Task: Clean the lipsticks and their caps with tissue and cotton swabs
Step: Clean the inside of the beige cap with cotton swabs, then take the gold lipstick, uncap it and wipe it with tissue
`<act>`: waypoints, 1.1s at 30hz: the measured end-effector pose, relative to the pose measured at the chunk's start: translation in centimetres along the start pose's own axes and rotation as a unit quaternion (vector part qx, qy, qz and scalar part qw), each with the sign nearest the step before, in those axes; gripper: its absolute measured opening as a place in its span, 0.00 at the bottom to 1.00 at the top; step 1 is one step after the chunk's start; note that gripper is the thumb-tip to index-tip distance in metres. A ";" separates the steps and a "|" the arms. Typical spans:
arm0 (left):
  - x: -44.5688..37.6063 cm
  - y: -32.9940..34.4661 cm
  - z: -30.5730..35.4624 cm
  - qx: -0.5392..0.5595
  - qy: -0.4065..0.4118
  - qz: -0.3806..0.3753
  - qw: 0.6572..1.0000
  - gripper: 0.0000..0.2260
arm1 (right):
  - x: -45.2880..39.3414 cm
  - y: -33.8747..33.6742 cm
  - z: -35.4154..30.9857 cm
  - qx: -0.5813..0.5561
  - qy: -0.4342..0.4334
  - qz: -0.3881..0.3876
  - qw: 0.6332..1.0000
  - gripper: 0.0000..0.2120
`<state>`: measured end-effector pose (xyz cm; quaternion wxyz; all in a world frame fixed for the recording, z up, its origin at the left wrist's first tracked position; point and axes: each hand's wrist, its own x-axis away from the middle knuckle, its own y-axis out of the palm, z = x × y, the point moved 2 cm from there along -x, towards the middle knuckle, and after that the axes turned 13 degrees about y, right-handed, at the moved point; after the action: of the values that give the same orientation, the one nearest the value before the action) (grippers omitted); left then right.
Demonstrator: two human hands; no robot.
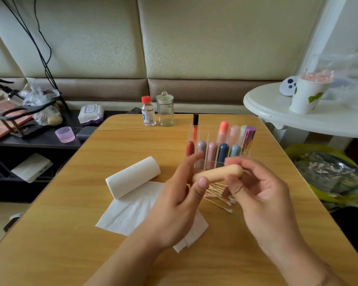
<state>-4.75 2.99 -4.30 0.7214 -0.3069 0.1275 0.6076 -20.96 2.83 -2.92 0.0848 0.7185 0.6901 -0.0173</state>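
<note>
Your left hand (180, 195) and right hand (256, 190) both grip one capped peach lipstick (218, 174) above the worktop (70, 234). Tissue (132, 211) and swabs (219, 200) look unused. Judged early: organiser (217, 153) lipsticks remain.

Home living room: padded sofa (132, 48)

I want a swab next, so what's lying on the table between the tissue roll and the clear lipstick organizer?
In the head view, wooden-stick cotton swabs lie there, partly hidden beneath both hands, which hold a peach capsule-shaped lipstick over that stretch.
</note>
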 end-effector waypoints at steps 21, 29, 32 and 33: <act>0.0 -1.4 -0.7 -0.336 -0.037 -0.083 0.937 0.09 | -5.6 -3.3 -0.9 0.343 -0.040 0.176 0.922 0.13; -0.1 -1.3 -0.6 -0.308 -0.034 -0.093 0.946 0.03 | -5.8 -3.4 -0.4 0.376 -0.038 0.165 0.911 0.12; -0.2 -1.1 -0.7 -0.296 -0.032 -0.081 0.951 0.02 | -5.8 -3.6 -0.3 0.378 -0.045 0.163 0.910 0.09; -0.3 -1.0 -0.7 -0.291 -0.033 -0.077 0.953 0.02 | -5.9 -3.7 -0.3 0.376 -0.049 0.166 0.910 0.07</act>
<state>-3.73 2.28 -4.41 0.6492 -0.4918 -0.1023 0.5711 -24.97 -2.79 -2.18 -0.1560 0.7996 0.4984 -0.2966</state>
